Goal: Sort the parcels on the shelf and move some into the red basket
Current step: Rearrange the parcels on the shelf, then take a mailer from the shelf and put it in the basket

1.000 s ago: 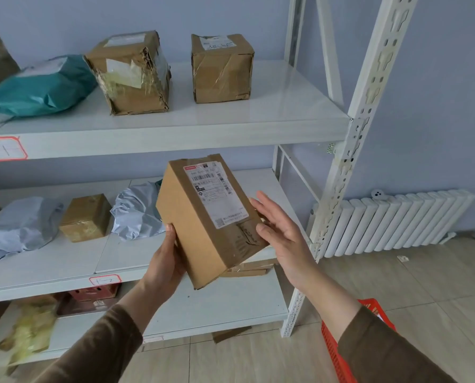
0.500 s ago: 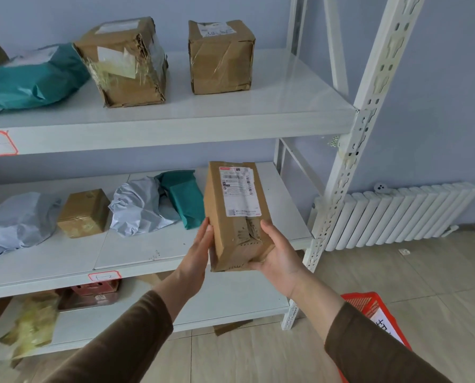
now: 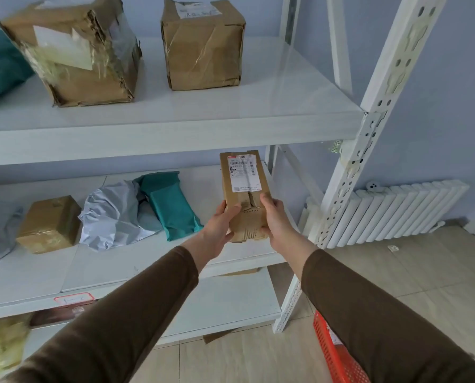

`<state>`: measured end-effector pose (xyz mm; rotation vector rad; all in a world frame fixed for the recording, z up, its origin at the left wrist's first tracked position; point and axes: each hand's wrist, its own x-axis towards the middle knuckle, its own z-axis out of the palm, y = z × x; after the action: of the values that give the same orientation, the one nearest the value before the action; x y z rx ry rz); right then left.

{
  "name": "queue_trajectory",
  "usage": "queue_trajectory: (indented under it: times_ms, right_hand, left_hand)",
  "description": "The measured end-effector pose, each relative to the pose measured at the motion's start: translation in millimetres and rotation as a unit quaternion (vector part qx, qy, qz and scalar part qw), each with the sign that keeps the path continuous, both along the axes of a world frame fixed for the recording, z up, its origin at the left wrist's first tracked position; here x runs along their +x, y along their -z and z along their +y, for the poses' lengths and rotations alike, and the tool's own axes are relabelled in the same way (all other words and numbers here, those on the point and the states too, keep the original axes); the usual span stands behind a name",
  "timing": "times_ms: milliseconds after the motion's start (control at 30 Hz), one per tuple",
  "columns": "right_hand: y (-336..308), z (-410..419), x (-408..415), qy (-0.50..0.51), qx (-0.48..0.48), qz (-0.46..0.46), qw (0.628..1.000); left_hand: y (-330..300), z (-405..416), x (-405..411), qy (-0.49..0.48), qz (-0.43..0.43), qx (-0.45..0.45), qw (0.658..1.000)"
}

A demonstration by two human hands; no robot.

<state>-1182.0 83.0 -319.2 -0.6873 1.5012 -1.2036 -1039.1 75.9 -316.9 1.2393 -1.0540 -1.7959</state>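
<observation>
I hold a long brown cardboard parcel [image 3: 243, 186] with a white shipping label on top, over the right end of the middle shelf [image 3: 175, 261]. My left hand [image 3: 219, 225] grips its near left side, thumb on top. My right hand [image 3: 276, 219] grips its near right side. Whether the parcel touches the shelf I cannot tell. The red basket [image 3: 334, 355] stands on the floor at the lower right, mostly hidden behind my right sleeve.
On the middle shelf lie a teal bag [image 3: 170, 203], a grey bag [image 3: 114, 214] and a small brown box [image 3: 50, 223]. Two taped boxes [image 3: 203, 42] [image 3: 76, 51] stand on the upper shelf [image 3: 175, 134]. A white upright [image 3: 349, 172] and radiator [image 3: 396, 211] are to the right.
Both hands carried the parcel away from me and lower, toward the right end of the middle shelf. Its long side now points straight back. The view moved closer to the shelf.
</observation>
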Motion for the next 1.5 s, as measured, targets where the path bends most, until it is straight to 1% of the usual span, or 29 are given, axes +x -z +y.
queue_trajectory:
  times_ms: [67,133,267,333,467,567,667,733,800,833,867,900,933,967,1000,1067,1100,1133,1167,1233,1300,1400,1500]
  right_hand:
    - [3,-23,-4,0.000,0.009,0.035,0.999]
    - [6,-42,-8,0.001,0.023,0.051,0.998]
    - [6,-64,-15,0.015,0.028,0.015,0.999]
    - [9,-72,-19,0.027,0.025,0.007,0.999]
    - [23,-84,-25,0.024,0.029,0.040,0.999]
    - [32,-88,-26,0.035,0.030,0.055,0.997]
    - [31,-92,-31,0.036,0.014,0.103,0.994]
    - [34,-98,-34,0.066,0.019,0.163,0.984]
    - [31,-100,-33,0.089,-0.006,0.268,0.959]
    - [27,-96,-3,0.086,-0.054,0.332,0.938]
    - [23,-92,24,0.082,-0.126,0.395,0.906]
    - [20,-89,29,0.081,-0.197,0.446,0.869]
    - [19,-87,38,0.078,-0.256,0.476,0.838]
    - [18,-85,45,0.071,-0.302,0.489,0.815]
    - [17,-83,49,0.049,-0.329,0.492,0.805]
    - [20,-82,65,-0.011,-0.347,0.489,0.800]
    - [23,-82,80,-0.049,-0.341,0.488,0.802]
    - [28,-83,94,-0.087,-0.320,0.480,0.812]
    - [35,-86,106,-0.124,-0.288,0.465,0.828]
    - [46,-97,124,-0.176,-0.198,0.420,0.868]
    - [54,-109,137,-0.195,-0.102,0.374,0.901]
    - [63,-120,151,-0.212,0.021,0.305,0.928]
    - [72,-120,162,-0.221,0.076,0.185,0.954]
  left_hand:
    - [4,-22,-6,-0.011,0.005,0.011,1.000]
    - [8,-41,-12,-0.019,0.008,0.014,1.000]
    - [14,-72,-22,-0.015,0.004,0.008,1.000]
    - [19,-84,-26,-0.003,-0.007,0.001,1.000]
    - [31,-97,-31,0.021,-0.053,-0.004,0.998]
    - [35,-99,-32,0.022,-0.072,0.006,0.997]
    - [35,-102,-35,0.007,-0.079,0.026,0.996]
    - [29,-102,-32,0.005,-0.083,0.018,0.996]
    - [23,-101,-28,0.001,-0.094,-0.006,0.996]
    - [21,-98,4,-0.021,-0.110,-0.023,0.993]
    - [22,-97,33,-0.043,-0.122,-0.044,0.991]
    - [22,-98,38,-0.054,-0.129,-0.072,0.988]
    - [27,-100,48,-0.068,-0.142,-0.104,0.982]
    - [28,-99,56,-0.084,-0.150,-0.132,0.976]
    - [31,-99,63,-0.104,-0.152,-0.149,0.972]
    - [34,-98,83,-0.144,-0.160,-0.163,0.963]
    - [36,-97,98,-0.161,-0.167,-0.156,0.960]
    - [43,-99,115,-0.177,-0.174,-0.139,0.959]
    - [47,-100,129,-0.185,-0.185,-0.117,0.958]
    - [61,-106,152,-0.194,-0.173,-0.064,0.963]
    - [75,-112,166,-0.194,-0.138,0.008,0.971]
    - [86,-114,173,-0.179,-0.074,0.092,0.977]
    - [88,-114,170,-0.157,-0.057,0.119,0.979]
